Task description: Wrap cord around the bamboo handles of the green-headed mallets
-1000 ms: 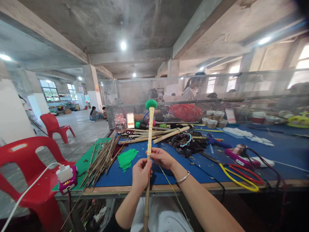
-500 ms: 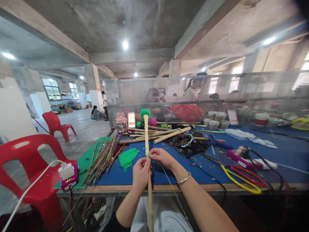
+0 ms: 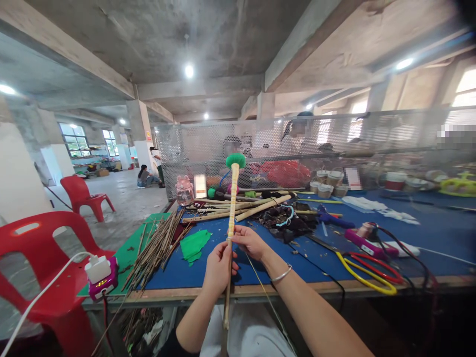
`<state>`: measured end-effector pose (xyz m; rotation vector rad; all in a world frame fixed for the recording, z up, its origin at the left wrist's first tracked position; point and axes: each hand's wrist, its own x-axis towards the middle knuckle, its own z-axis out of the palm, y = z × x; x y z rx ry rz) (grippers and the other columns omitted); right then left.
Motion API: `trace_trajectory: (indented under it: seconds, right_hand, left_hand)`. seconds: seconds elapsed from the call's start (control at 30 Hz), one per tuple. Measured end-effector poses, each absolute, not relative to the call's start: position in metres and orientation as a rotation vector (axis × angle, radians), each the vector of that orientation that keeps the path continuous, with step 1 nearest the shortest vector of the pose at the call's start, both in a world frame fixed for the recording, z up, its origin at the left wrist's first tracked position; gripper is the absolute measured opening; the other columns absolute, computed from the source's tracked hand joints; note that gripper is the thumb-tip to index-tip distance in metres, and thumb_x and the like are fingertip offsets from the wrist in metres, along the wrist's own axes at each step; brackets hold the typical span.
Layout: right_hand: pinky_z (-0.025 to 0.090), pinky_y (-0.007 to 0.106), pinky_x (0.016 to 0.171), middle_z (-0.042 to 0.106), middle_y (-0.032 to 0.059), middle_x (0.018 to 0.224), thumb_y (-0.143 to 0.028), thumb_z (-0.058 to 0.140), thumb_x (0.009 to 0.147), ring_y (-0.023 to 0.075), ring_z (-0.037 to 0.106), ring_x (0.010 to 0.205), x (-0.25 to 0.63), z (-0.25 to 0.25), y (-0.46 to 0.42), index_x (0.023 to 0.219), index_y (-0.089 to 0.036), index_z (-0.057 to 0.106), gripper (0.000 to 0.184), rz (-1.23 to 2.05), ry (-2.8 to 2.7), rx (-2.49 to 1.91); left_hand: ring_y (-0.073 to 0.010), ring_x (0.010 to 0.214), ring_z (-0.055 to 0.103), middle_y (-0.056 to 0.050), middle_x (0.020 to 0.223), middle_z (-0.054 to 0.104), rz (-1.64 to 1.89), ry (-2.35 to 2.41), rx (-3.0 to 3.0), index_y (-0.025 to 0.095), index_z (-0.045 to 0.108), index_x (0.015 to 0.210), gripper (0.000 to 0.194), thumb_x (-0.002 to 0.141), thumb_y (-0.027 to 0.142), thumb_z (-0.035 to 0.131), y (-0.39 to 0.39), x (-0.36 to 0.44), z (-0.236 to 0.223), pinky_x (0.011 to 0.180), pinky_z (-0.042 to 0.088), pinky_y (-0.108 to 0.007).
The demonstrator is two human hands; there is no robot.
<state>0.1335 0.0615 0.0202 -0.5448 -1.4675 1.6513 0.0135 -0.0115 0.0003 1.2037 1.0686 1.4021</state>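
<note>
While the left hand (image 3: 217, 267) and right hand (image 3: 248, 241) hold on, yellow wrap (image 3: 233, 203) covers the top part of the stick (image 3: 227, 307)

Where the stick goes bare, the left hand is closed around it. Just above, the right hand pinches the bottom of the yellow wrap. The stick tilts up and away, with a green ball (image 3: 235, 160) on its tip. From under the ball down to the hands, the wrap looks done. Below that there is none, and a loose string (image 3: 256, 272) hangs from near the right hand, so the end does not look fastened. The hands hide that spot, so it is hard to tell.

The hands are just past the front edge of the table (image 3: 167, 294), and the stick's low end hangs over the lap (image 3: 243, 329). Blue table top shows on both sides. A green scrap (image 3: 195, 245) lies near the left hand, with twigs (image 3: 156, 248) past it. Poles (image 3: 266, 207) lie behind the stick. Scissors (image 3: 337, 254) are well off to the right.
</note>
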Motion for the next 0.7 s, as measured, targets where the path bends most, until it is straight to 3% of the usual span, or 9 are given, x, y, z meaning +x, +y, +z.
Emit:
trace_trajectory:
  seconds: [0.13, 0.33, 0.5, 0.57, 0.7]
  right_hand:
    - [0.011, 0.017, 0.033, 0.05, -0.0058, 0.056, -0.027, 0.072, 0.059, -0.0003, 0.025, 0.035, 0.1334, 0.0204, 0.062, 0.079, -0.013, 0.053, 0.031, 1.578, -1.499, -0.566]
    - [0.011, 0.017, 0.034, 0.047, -0.0062, 0.058, -0.027, 0.071, 0.062, 0.0002, 0.022, 0.037, 0.1365, 0.0195, 0.0612, 0.094, -0.015, 0.056, 0.038, 1.67, -1.501, -0.479]
    - [0.013, 0.017, 0.036, 0.055, -0.0014, 0.067, -0.03, 0.07, 0.063, 0.0004, 0.026, 0.039, 0.1359, 0.0166, 0.0629, 0.101, -0.014, 0.056, 0.044, 1.635, -1.569, -0.536]
    - [0.012, 0.017, 0.036, 0.056, -0.0011, 0.068, -0.031, 0.069, 0.064, 0.0001, 0.026, 0.038, 0.1345, 0.0163, 0.0631, 0.099, -0.013, 0.057, 0.042, 1.631, -1.588, -0.567]
    - [0.013, 0.017, 0.035, 0.053, -0.0046, 0.06, -0.029, 0.072, 0.06, -0.0003, 0.027, 0.036, 0.1298, 0.0173, 0.0621, 0.081, -0.013, 0.055, 0.031, 1.605, -1.531, -0.557]
  left_hand:
    - [-0.0063, 0.045, 0.048, -0.005, 0.084, 0.061, 1.595, 1.185, 1.324, 0.018, 0.054, 0.097, 0.038, 0.067, 0.039, 0.061, -0.0151, 0.0177, 0.0012, 0.041, 0.038, -0.018]
    - [-0.0044, 0.043, 0.042, -0.004, 0.084, 0.06, 1.633, 1.145, 1.329, 0.016, 0.054, 0.103, 0.037, 0.073, 0.038, 0.056, -0.0182, 0.0165, 0.0003, 0.039, 0.033, -0.017]
    - [-0.0036, 0.037, 0.031, 0.006, 0.05, 0.046, 1.62, 1.133, 1.268, 0.013, 0.054, 0.112, 0.051, 0.071, 0.043, 0.058, -0.0162, 0.0156, -0.0049, 0.035, 0.023, -0.016]
    - [-0.0033, 0.035, 0.029, 0.008, 0.045, 0.041, 1.578, 1.111, 1.233, 0.012, 0.052, 0.114, 0.055, 0.07, 0.044, 0.058, -0.0146, 0.0151, -0.006, 0.033, 0.022, -0.016]
    - [-0.0058, 0.04, 0.043, 0.001, 0.063, 0.056, 1.556, 1.092, 1.204, 0.013, 0.055, 0.108, 0.053, 0.066, 0.045, 0.06, -0.0129, 0.0145, -0.0049, 0.033, 0.032, -0.017]
